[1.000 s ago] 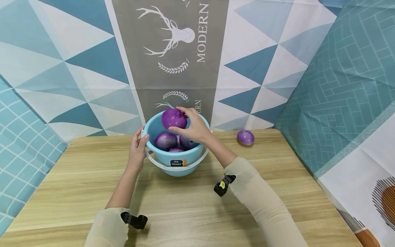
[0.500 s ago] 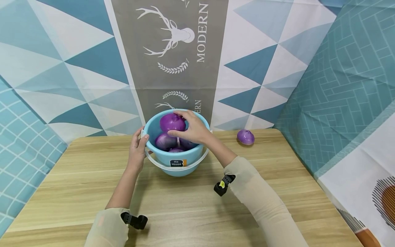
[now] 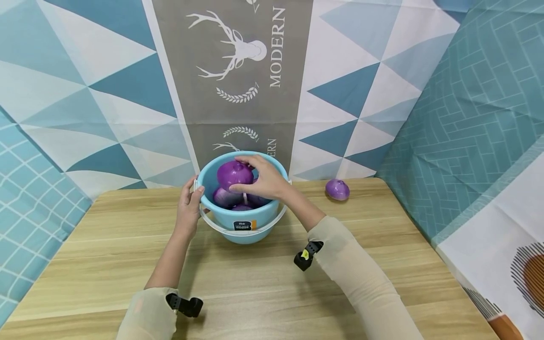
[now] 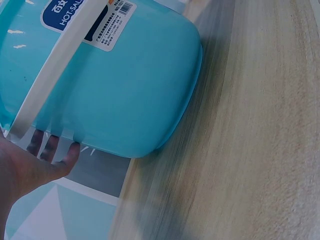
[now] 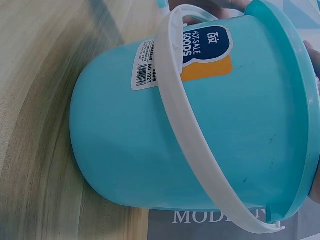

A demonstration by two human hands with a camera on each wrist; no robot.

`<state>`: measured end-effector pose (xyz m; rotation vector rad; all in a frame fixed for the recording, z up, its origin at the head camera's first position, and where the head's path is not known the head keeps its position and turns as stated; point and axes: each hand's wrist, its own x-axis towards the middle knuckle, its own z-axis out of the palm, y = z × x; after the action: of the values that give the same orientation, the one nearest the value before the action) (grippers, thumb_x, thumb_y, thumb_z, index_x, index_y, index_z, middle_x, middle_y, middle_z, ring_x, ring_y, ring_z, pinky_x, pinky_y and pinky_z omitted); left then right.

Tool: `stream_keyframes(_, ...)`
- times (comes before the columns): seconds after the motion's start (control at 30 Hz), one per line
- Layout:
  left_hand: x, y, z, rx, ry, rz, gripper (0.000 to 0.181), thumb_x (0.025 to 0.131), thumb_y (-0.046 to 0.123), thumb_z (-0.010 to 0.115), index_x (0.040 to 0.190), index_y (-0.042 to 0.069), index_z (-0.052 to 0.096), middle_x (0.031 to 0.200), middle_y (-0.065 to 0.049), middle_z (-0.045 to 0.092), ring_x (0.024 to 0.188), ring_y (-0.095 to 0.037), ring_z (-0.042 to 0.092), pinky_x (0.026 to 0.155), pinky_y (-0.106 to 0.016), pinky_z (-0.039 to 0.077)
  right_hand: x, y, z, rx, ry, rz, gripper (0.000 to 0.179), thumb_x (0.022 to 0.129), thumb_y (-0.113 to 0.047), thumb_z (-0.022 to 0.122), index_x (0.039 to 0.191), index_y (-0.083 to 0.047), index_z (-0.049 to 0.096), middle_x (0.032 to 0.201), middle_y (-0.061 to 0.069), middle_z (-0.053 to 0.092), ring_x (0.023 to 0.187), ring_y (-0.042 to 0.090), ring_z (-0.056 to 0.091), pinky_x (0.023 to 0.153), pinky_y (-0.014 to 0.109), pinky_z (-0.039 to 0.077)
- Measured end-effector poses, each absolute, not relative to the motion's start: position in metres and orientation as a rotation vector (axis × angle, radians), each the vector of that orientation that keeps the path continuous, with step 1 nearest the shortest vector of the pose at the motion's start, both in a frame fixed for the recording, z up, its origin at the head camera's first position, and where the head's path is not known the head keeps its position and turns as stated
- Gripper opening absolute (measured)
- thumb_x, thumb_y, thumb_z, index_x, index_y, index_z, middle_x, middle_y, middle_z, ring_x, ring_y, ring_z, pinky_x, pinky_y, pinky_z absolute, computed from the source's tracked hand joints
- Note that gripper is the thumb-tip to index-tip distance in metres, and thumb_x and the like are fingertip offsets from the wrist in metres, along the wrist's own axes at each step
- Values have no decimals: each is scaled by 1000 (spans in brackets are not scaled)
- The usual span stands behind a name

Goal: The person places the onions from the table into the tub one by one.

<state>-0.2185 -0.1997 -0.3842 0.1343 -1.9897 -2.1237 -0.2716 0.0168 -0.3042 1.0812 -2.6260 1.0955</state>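
A light blue bucket [image 3: 221, 215] stands on the table, its white handle [image 3: 229, 232] hanging down at the front. My left hand [image 3: 190, 203] grips the bucket's left rim, thumb at the edge; in the left wrist view its fingers [image 4: 50, 147] lie along the outside wall. Over the bucket's mouth, my right hand [image 3: 264, 178] holds a purple onion [image 3: 233, 174] between thumb and fingers. Below it in the bucket are more onions, one dark purple onion [image 3: 226, 197] among them. The right wrist view shows mostly the bucket's wall [image 5: 130, 140], with the held onion out of sight.
Another purple onion [image 3: 337, 189] lies alone near the table's back edge, right of the bucket. The wooden table [image 3: 238, 293] meets a patterned wall covering [image 3: 340, 94] at the back. A tiled-print cloth [image 3: 480, 118] hangs along the right side.
My right hand has lowered the onion slightly into the bucket's mouth and shifted it a little left. The left hand has stayed on the rim; the loose onion has not moved.
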Motion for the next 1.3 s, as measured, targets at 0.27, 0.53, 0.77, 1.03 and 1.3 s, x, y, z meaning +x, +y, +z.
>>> stream_keyframes(0.27,-218,-199,-384,138,-1984,-2118,52,96,33,45,145,25,31,136,-3,40,108,-14,47,70,-17,53,-271,18,-304,1095,-2627,1101,76,73,-45,76,137,-19,46,131,6,49,116,20,48,96,43,49)
stream_keyframes(0.53,-218,-199,-384,127,-1977,-2113,51,96,33,45,144,24,32,132,0,42,104,-12,49,69,-18,54,-273,17,-305,1118,-2604,1112,76,73,-43,77,138,-18,45,128,9,51,114,21,50,95,41,49)
stream_keyframes(0.77,-219,-200,-385,137,-1979,-2115,51,95,34,46,144,25,32,124,3,44,103,-14,50,70,-20,54,-274,17,-307,1142,-2573,1115,71,74,-39,77,136,-18,48,126,10,53,112,24,52,93,36,48)
stream_keyframes(1.03,-219,-200,-385,137,-1990,-2121,51,96,34,45,144,25,31,130,-2,42,106,-16,49,70,-19,53,-274,19,-307,1144,-2535,1138,64,75,-39,77,131,-18,53,124,5,55,111,23,54,94,36,49)
stream_keyframes(1.3,-219,-200,-384,131,-1994,-2126,52,96,34,45,145,25,30,139,-6,37,112,-19,46,70,-18,53,-274,19,-307,1112,-2513,1180,54,78,-36,75,125,-16,58,121,5,58,107,17,54,92,39,50)
